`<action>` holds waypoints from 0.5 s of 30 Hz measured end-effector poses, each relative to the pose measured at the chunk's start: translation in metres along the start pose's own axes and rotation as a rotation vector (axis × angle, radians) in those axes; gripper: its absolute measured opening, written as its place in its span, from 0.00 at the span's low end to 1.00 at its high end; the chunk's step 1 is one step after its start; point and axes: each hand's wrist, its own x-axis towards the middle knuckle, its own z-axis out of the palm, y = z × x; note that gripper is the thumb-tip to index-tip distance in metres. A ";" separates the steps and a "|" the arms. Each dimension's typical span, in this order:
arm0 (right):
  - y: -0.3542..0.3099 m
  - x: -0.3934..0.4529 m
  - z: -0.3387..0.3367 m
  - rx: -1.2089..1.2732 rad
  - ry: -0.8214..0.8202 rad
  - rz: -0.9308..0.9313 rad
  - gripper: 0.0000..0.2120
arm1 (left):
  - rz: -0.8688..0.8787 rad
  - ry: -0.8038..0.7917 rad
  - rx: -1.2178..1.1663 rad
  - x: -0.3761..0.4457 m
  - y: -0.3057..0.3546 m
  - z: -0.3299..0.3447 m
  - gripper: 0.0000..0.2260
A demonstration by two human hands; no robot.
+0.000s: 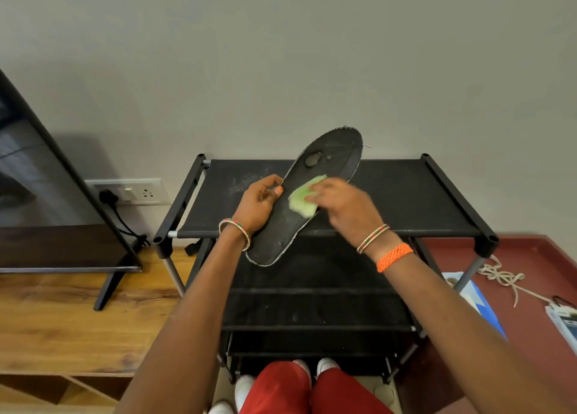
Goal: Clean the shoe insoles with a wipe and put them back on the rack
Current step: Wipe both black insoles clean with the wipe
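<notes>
One black insole point(307, 192), one green wipe point(302, 197) and one black rack point(406, 195) are in view. The insole is dark and worn, with a pale frayed edge and a scuffed patch near the toe. It is held above the rack's top shelf, its long axis running diagonally, toe up and to the right toward the wall, heel down-left. The left hand point(259, 203) pinches its left edge at mid-length; the right hand point(346, 207), blurred, presses the wipe onto its face with curled fingers.

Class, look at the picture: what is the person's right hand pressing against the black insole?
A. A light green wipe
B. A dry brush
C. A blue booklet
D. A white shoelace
A: the right hand presses a light green wipe on the black insole, which the left hand holds by its edge above the rack.
</notes>
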 end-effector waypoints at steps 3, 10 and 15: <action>0.017 0.002 -0.008 0.017 0.148 0.303 0.21 | -0.015 -0.048 0.021 -0.001 0.004 -0.001 0.11; -0.029 -0.013 0.011 -0.026 -0.132 -0.181 0.22 | -0.050 -0.147 -0.107 -0.003 0.009 -0.004 0.09; 0.008 0.002 -0.001 -0.049 -0.053 0.194 0.24 | -0.099 -0.136 -0.251 -0.001 0.008 -0.005 0.12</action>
